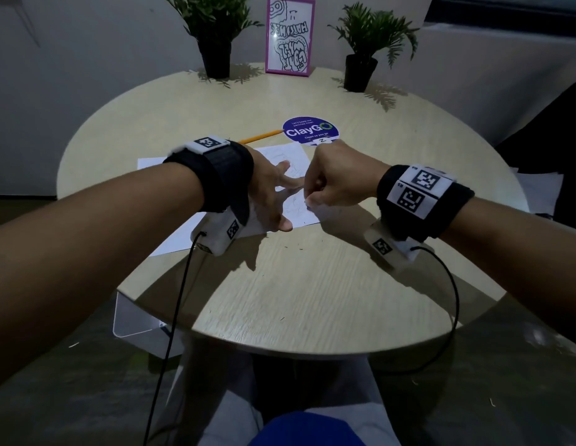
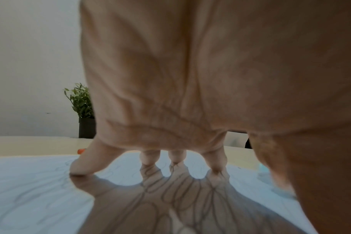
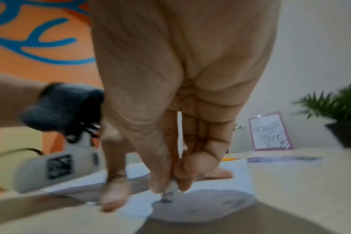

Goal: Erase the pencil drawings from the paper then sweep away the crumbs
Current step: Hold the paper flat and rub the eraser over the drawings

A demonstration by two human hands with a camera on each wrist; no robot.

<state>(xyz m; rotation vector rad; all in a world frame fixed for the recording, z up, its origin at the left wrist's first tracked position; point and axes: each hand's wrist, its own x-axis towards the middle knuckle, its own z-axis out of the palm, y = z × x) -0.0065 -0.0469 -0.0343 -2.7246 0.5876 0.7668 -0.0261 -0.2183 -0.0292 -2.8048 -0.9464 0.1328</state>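
Note:
A white sheet of paper (image 1: 164,165) with faint pencil drawings (image 2: 170,194) lies on the round wooden table (image 1: 296,291). My left hand (image 1: 273,194) lies flat on the paper with straight, spread fingers (image 2: 84,166), holding it down. My right hand (image 1: 331,178) is curled just right of it and pinches a small whitish eraser (image 3: 169,192) between thumb and fingers, its tip touching the paper (image 3: 240,178) near the sheet's right edge. A few dark crumbs (image 1: 296,247) lie on the table in front of the paper.
A yellow pencil (image 1: 260,136) lies beyond the paper beside a round blue ClayGO sticker (image 1: 310,130). Two potted plants (image 1: 215,33) (image 1: 370,43) and a pink-framed picture (image 1: 289,35) stand at the far edge. More paper (image 1: 541,188) lies off to the right.

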